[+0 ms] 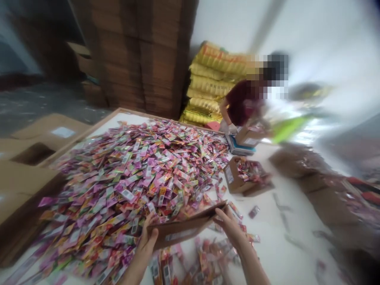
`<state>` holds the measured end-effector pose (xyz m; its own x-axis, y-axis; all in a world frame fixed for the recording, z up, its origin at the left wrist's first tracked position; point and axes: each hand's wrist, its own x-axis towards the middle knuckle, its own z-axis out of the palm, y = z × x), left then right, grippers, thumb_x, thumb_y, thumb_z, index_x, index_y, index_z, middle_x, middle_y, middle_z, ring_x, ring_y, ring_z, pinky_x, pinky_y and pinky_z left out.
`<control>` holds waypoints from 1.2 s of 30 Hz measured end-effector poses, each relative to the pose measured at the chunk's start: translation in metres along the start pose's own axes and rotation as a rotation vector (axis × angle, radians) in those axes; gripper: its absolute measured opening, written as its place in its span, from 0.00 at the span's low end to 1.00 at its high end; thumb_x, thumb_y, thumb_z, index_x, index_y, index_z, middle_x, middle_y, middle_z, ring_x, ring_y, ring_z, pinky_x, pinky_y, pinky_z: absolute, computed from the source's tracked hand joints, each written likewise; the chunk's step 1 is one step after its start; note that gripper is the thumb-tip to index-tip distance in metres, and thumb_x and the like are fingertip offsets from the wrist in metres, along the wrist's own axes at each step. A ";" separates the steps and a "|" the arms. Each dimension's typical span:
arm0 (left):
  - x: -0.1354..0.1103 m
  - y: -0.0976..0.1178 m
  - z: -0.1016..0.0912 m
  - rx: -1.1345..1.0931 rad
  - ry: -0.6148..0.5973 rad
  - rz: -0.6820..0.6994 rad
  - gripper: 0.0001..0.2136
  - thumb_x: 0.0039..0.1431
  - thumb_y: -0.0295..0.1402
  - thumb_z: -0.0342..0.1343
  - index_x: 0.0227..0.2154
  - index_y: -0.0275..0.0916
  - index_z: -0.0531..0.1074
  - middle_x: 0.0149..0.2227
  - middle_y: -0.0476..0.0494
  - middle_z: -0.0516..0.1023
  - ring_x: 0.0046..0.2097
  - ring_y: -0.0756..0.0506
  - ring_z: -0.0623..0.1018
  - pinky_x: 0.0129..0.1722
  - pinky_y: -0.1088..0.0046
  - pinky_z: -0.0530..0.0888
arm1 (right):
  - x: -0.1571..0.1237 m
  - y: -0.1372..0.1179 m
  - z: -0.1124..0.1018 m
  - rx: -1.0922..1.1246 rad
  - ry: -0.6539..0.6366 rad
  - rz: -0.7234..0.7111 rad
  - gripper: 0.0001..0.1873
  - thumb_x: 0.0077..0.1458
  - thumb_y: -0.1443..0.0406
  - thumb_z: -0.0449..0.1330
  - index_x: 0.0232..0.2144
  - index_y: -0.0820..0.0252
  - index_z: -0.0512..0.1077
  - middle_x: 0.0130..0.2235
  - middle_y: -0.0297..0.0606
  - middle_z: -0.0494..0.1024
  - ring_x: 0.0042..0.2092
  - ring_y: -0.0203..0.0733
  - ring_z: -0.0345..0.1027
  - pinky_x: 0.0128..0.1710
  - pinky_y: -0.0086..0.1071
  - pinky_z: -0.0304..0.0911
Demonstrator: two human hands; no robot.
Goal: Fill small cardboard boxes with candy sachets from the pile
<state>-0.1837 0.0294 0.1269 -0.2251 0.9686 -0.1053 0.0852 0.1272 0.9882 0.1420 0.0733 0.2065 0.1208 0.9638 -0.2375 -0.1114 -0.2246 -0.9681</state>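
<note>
Flat cardboard box (184, 227), label unreadable, left hand (147, 242) and right hand (230, 227) gripping its ends, above sachet pile (127, 178)

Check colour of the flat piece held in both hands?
Brown cardboard piece, plain with a pale label strip; head view shows it, though blurred.

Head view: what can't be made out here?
- Flat brown cardboard piece held by left hand and right hand: label blurred.
- Multicoloured sachet pile: print too small.
- Small open cardboard box: contents blurred.
- Right side of white table: smeared by motion.
- Co-worker's gloved hand: grasp unclear.
</note>
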 end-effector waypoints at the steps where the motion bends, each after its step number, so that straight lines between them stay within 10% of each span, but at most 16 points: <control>1: -0.002 0.001 0.009 -0.049 -0.053 0.006 0.34 0.62 0.57 0.44 0.68 0.50 0.52 0.66 0.40 0.66 0.67 0.38 0.66 0.66 0.52 0.64 | -0.004 -0.002 -0.011 -0.008 -0.003 -0.016 0.25 0.50 0.53 0.67 0.48 0.54 0.68 0.49 0.40 0.74 0.53 0.48 0.69 0.48 0.39 0.71; 5: -0.023 0.005 0.046 -0.132 -0.202 0.012 0.37 0.61 0.56 0.49 0.69 0.50 0.47 0.72 0.42 0.54 0.73 0.40 0.51 0.70 0.53 0.53 | -0.012 -0.009 -0.049 -0.058 0.096 -0.012 0.21 0.44 0.59 0.65 0.42 0.55 0.67 0.43 0.38 0.75 0.47 0.48 0.72 0.43 0.38 0.73; 11: -0.061 0.028 0.095 -0.094 -0.127 -0.068 0.41 0.59 0.55 0.55 0.70 0.47 0.48 0.70 0.37 0.57 0.71 0.36 0.57 0.69 0.48 0.57 | -0.009 -0.004 -0.090 -0.289 0.362 0.080 0.21 0.35 0.64 0.58 0.38 0.57 0.69 0.30 0.35 0.77 0.33 0.47 0.74 0.32 0.38 0.72; 16: -0.094 0.053 0.126 0.035 -0.112 0.207 0.39 0.60 0.47 0.57 0.70 0.54 0.45 0.72 0.46 0.53 0.71 0.38 0.55 0.70 0.51 0.55 | -0.005 0.007 -0.109 -0.489 0.385 0.053 0.16 0.33 0.58 0.68 0.29 0.57 0.77 0.31 0.41 0.82 0.41 0.58 0.75 0.42 0.44 0.69; 21: -0.099 0.025 0.117 0.453 -0.312 0.563 0.31 0.62 0.45 0.56 0.67 0.58 0.56 0.71 0.48 0.55 0.72 0.34 0.50 0.69 0.44 0.55 | -0.009 -0.004 -0.099 -0.706 0.075 -0.083 0.23 0.39 0.56 0.68 0.40 0.57 0.79 0.42 0.43 0.83 0.48 0.56 0.75 0.49 0.43 0.67; 25: -0.080 -0.014 0.085 0.543 -0.307 0.462 0.35 0.52 0.52 0.64 0.63 0.55 0.64 0.69 0.40 0.60 0.70 0.30 0.58 0.67 0.43 0.59 | -0.011 -0.019 -0.104 -0.369 -0.524 0.013 0.39 0.40 0.59 0.69 0.57 0.52 0.71 0.58 0.42 0.74 0.57 0.53 0.69 0.50 0.41 0.68; 27: -0.075 -0.022 0.083 0.438 -0.311 0.398 0.31 0.51 0.51 0.64 0.59 0.53 0.71 0.67 0.39 0.64 0.67 0.31 0.64 0.67 0.47 0.62 | -0.005 -0.011 -0.101 -0.355 -0.583 0.021 0.36 0.39 0.60 0.69 0.54 0.54 0.72 0.53 0.41 0.77 0.52 0.52 0.71 0.47 0.42 0.70; 32: -0.075 -0.009 0.124 0.202 0.064 0.204 0.27 0.57 0.46 0.61 0.57 0.43 0.67 0.53 0.35 0.78 0.57 0.35 0.76 0.61 0.51 0.70 | 0.017 0.037 -0.081 -0.692 -0.277 -0.284 0.17 0.33 0.65 0.67 0.32 0.58 0.78 0.35 0.37 0.78 0.42 0.52 0.71 0.49 0.44 0.68; 36: -0.069 0.003 0.140 0.421 0.349 0.316 0.45 0.55 0.43 0.63 0.70 0.44 0.45 0.70 0.30 0.54 0.70 0.31 0.56 0.67 0.45 0.57 | 0.018 0.025 -0.082 -0.690 -0.401 -0.304 0.23 0.35 0.65 0.68 0.40 0.57 0.80 0.44 0.40 0.81 0.48 0.54 0.73 0.53 0.44 0.67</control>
<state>-0.0318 -0.0071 0.1220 -0.4240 0.8554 0.2975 0.5579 -0.0121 0.8298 0.2222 0.0735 0.1715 -0.3248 0.9450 -0.0394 0.5108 0.1402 -0.8482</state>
